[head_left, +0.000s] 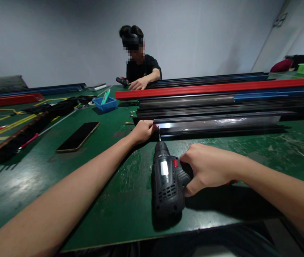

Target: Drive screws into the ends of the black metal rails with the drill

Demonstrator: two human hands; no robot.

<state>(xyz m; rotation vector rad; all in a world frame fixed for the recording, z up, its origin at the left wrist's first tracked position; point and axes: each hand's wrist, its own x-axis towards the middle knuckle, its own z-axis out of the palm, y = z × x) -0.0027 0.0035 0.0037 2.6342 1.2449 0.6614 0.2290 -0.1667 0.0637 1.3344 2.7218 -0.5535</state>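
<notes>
My right hand is wrapped round the handle of a black cordless drill, which lies sideways over the table with its bit pointing away from me. The tip of the bit meets the near left end of a dark metal profile with a shiny face. At that same end, my left hand grips the profile, fingers closed on its corner. Whether a screw sits at the bit's tip is too small to tell.
Behind the profile lie several more dark profiles and a long red one. To the left are a phone, a blue basket and black strips with yellow rods. Across the green table a person works with another tool.
</notes>
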